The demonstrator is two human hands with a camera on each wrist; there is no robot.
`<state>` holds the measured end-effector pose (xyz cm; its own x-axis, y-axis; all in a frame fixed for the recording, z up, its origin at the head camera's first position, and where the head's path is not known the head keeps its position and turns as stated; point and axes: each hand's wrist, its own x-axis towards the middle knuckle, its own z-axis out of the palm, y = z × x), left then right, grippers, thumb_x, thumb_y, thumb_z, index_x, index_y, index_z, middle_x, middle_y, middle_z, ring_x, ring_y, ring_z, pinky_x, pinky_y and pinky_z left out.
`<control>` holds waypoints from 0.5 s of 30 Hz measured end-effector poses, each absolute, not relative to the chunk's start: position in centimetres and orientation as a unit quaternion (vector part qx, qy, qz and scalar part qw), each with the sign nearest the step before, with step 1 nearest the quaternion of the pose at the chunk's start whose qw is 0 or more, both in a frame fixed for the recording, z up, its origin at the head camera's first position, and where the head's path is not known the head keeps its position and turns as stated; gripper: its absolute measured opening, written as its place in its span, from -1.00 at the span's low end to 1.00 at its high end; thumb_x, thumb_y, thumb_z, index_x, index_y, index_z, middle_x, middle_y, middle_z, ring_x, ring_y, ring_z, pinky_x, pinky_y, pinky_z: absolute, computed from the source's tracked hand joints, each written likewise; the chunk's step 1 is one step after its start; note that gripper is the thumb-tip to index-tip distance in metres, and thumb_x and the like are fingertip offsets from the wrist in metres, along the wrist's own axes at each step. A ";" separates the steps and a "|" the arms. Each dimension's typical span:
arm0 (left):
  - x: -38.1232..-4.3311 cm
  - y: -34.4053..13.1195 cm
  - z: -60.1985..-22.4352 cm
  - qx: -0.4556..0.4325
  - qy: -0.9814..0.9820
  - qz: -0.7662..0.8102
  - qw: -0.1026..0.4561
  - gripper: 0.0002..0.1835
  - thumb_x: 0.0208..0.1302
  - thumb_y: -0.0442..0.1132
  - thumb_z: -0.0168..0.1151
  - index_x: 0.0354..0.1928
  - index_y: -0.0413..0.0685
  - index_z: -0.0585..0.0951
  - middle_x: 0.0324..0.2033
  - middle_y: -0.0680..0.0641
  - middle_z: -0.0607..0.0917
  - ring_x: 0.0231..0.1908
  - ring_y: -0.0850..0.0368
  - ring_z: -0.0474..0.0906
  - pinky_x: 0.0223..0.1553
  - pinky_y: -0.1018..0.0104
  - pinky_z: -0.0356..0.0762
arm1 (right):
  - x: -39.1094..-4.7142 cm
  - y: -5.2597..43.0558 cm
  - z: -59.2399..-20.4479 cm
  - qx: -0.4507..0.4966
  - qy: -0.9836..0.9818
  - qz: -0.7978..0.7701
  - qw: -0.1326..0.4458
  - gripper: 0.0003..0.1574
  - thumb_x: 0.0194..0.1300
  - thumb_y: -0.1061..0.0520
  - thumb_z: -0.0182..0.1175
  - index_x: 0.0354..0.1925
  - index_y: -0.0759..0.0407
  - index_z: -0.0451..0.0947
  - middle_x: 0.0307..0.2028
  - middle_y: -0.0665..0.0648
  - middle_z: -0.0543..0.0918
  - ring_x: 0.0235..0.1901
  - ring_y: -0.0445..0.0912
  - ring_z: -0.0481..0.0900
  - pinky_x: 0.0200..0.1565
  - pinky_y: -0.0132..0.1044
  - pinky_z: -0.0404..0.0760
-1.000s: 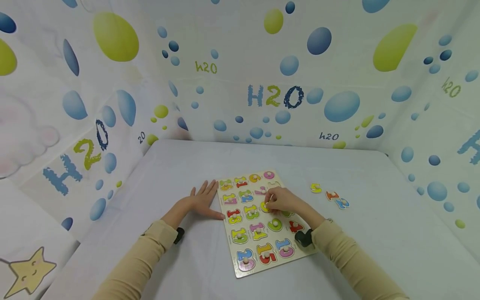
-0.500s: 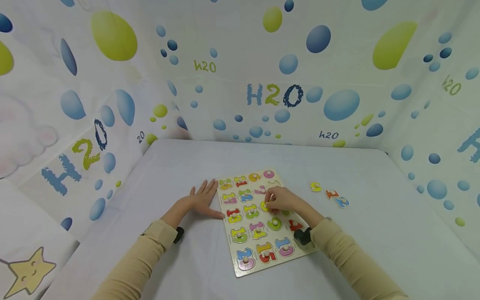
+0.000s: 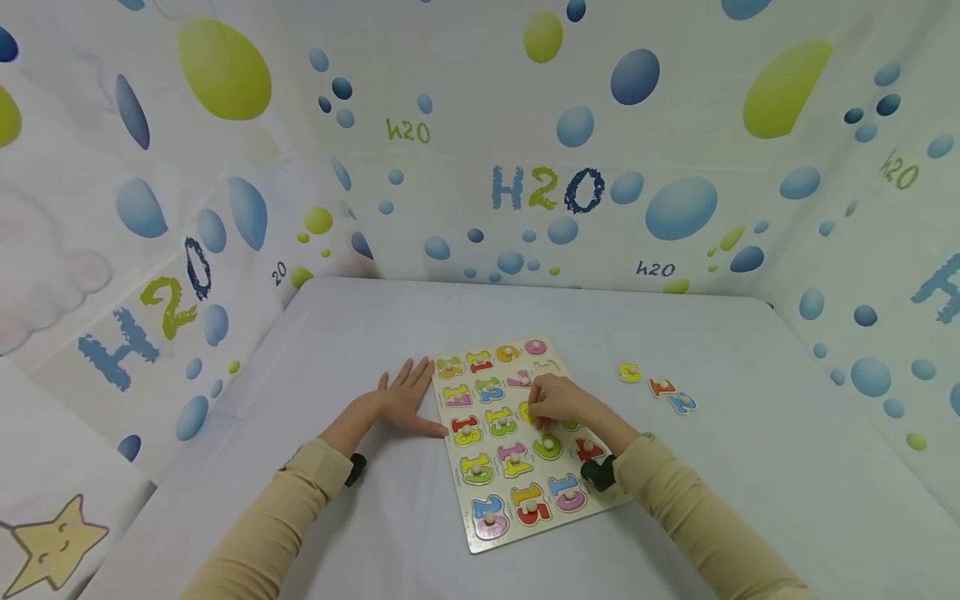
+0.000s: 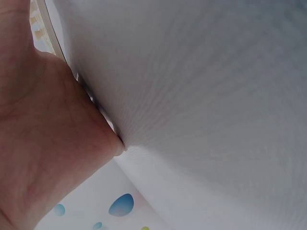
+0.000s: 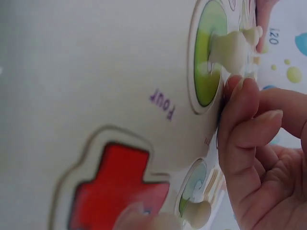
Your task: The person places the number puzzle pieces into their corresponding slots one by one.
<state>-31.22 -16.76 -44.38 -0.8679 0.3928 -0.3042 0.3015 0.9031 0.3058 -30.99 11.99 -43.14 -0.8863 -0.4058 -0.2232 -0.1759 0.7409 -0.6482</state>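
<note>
A wooden number puzzle board (image 3: pixel 472 494) lies on the white-covered table, its colourful number pieces fitted with round knobs. At the board's left edge my left hand (image 3: pixel 401 402) rests with its fingers spread, the thumb touching the side. My right hand (image 3: pixel 557 400) is over the board's right half, its fingers bent and pinching a yellow number piece (image 3: pixel 524 412), whose knob they hide. In the right wrist view the curled fingers (image 5: pixel 240 110) are close against the board, beside the green nine (image 5: pixel 204 96). The red four (image 5: pixel 120 167) is nearer that camera.
Right of the board lie three loose pieces: a yellow five (image 3: pixel 629 372), a red and orange one (image 3: pixel 663 387) and a blue two (image 3: pixel 682 402). A vacant number slot (image 3: pixel 546 367) shows near the board's upper right. Patterned curtains (image 3: pixel 450 192) surround the table.
The right hand stays at the yellow piece and its fingers turn slightly. The left hand keeps its place at the board's edge, and the loose pieces lie as before.
</note>
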 end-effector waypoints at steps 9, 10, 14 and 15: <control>-31.5 -16.8 -44.7 0.185 0.958 0.120 0.182 0.35 -0.12 0.46 0.23 0.43 -0.26 -0.24 0.42 -0.24 -0.28 0.36 -0.20 -0.49 0.18 -0.30 -0.46 | -30.8 12.7 -43.0 -0.170 0.898 -0.355 0.194 -0.86 0.31 0.19 0.13 -0.21 0.23 0.41 -0.62 0.08 0.59 -0.63 -0.09 0.56 -0.54 -0.33 0.45; -31.4 -16.8 -44.6 0.185 0.958 0.125 0.181 0.35 -0.11 0.44 0.24 0.43 -0.28 -0.23 0.42 -0.26 -0.27 0.36 -0.21 -0.47 0.18 -0.31 -0.45 | -30.9 12.8 -43.0 -0.168 0.893 -0.365 0.201 -0.83 0.32 0.17 0.11 -0.16 0.24 0.40 -0.60 0.08 0.60 -0.61 -0.08 0.57 -0.52 -0.31 0.46; -31.0 -16.5 -44.0 0.181 0.957 0.131 0.184 0.32 -0.08 0.38 0.28 0.43 -0.31 -0.21 0.41 -0.28 -0.25 0.36 -0.24 -0.45 0.17 -0.34 -0.42 | -31.1 14.3 -42.6 -0.168 0.867 -0.413 0.220 -0.68 0.38 0.13 0.04 0.01 0.29 0.34 -0.47 0.10 0.65 -0.54 -0.04 0.56 -0.48 -0.30 0.42; -31.0 -16.5 -44.0 0.181 0.958 0.126 0.184 0.31 -0.06 0.37 0.27 0.43 -0.30 -0.22 0.42 -0.27 -0.26 0.36 -0.23 -0.45 0.18 -0.33 -0.41 | -31.2 15.0 -42.5 -0.170 0.863 -0.423 0.217 -0.66 0.39 0.13 0.03 0.04 0.30 0.32 -0.44 0.11 0.66 -0.53 -0.03 0.56 -0.49 -0.30 0.41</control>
